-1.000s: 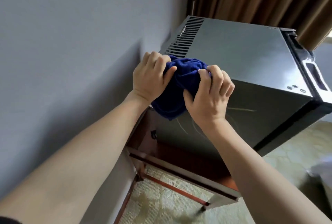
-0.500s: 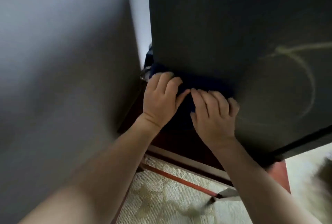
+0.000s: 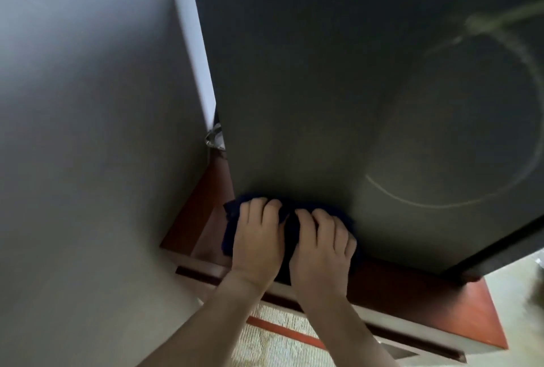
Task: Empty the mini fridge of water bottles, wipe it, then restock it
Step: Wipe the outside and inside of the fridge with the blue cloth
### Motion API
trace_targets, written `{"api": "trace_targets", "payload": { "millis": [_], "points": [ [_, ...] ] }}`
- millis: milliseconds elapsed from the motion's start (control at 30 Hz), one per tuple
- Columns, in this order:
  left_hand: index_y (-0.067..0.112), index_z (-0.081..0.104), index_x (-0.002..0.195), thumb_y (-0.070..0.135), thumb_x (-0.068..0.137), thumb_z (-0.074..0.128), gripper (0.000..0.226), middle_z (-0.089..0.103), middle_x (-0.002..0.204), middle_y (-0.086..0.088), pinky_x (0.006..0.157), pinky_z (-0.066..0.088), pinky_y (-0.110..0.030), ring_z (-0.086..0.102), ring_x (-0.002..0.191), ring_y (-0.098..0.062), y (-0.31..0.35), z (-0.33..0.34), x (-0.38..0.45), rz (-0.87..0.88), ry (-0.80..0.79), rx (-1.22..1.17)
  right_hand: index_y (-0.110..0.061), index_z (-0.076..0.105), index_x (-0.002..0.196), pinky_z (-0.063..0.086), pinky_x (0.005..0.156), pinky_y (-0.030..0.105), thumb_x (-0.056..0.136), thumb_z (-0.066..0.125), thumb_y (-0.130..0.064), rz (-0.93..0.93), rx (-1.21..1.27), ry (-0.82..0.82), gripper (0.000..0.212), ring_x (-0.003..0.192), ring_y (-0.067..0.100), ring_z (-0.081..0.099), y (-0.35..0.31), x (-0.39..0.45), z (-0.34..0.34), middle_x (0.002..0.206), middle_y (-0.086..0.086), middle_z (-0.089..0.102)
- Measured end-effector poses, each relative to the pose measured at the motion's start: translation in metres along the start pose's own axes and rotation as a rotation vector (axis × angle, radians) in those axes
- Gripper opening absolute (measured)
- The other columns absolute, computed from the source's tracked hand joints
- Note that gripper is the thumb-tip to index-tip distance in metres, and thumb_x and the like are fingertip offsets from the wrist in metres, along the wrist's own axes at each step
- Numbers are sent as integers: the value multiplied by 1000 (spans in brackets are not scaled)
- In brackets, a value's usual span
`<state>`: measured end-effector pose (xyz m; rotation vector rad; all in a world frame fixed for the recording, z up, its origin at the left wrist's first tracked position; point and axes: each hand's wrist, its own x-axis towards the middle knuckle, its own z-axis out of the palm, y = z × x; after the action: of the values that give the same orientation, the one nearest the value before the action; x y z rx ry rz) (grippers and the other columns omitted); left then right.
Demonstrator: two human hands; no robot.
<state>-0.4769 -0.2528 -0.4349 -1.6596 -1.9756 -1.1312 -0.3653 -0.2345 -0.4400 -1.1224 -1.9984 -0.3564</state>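
**Two hands wiping the fridge's side**

Both hands press a dark blue cloth [image 3: 294, 213] flat against the lower side panel of the fridge [image 3: 323, 87]. The left hand [image 3: 259, 237] and right hand [image 3: 322, 244] lie side by side with fingers spread over the cloth. The fridge stands on a red wooden stand [image 3: 441, 302] beside the wall [image 3: 88, 131]. Even pressure and overlapping strokes toward the pale ring mark [image 3: 441, 201] would likely clean best.
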Motion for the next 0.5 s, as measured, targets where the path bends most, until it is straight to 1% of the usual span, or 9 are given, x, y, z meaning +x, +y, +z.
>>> {"api": "trace_targets", "payload": {
  "millis": [67,100,200,267,300,333,400,433,500],
  "points": [
    [-4,67,95,16,95,50,26,64,92,-19,82,52,-43,54,86,-28,15,-24,37,44,130,-10,-17,50,123,52,80,47,84,61,-8,-42,10,94,41,107,28,45,-3,37,-23,121,7,44],
    [-5,66,95,15,98,48,27,64,92,-21,83,48,-40,50,87,-27,24,-40,59,77,199,-20,-18,51,123,50,80,47,88,56,-9,-60,12,143,37,107,28,46,-4,59,-38,121,6,43],
    [-7,65,94,20,107,38,41,64,92,-25,82,43,-40,46,88,-27,60,-96,134,150,394,-76,-20,53,123,41,79,42,95,56,-7,-56,19,341,31,105,26,46,-15,136,-90,120,4,44],
    [-8,63,95,20,106,39,39,63,93,-26,81,42,-40,47,89,-29,87,-135,184,192,496,-94,-19,61,120,40,79,41,95,58,-8,-31,47,439,28,105,26,46,-25,191,-126,119,3,43],
    [-9,62,95,19,104,41,36,63,93,-27,82,40,-40,51,88,-33,99,-152,206,209,535,-80,-18,67,117,40,80,41,93,60,-7,-23,60,469,27,106,25,46,-29,216,-144,119,3,43],
    [-10,63,95,17,103,43,34,63,93,-27,83,38,-40,55,87,-38,109,-167,227,218,561,-64,-17,71,114,41,80,41,91,60,-6,-20,67,492,28,107,25,45,-30,239,-159,119,2,41],
    [-12,63,94,14,100,49,29,64,94,-26,85,36,-39,59,84,-45,123,-190,257,228,575,-42,-16,74,110,40,81,39,86,58,-5,-39,65,509,31,108,24,44,-31,273,-184,118,1,40],
    [-11,63,95,12,99,51,27,64,95,-25,85,35,-37,59,85,-45,128,-197,267,236,572,-38,-15,75,110,40,81,39,85,57,-6,-51,62,510,32,108,24,43,-30,283,-193,119,2,43],
    [-10,63,96,12,98,52,25,64,95,-24,84,34,-35,59,85,-46,135,-204,276,238,566,-34,-14,75,108,41,79,39,82,58,-7,-60,59,521,32,105,25,43,-28,296,-201,115,6,59]
  ]
}}
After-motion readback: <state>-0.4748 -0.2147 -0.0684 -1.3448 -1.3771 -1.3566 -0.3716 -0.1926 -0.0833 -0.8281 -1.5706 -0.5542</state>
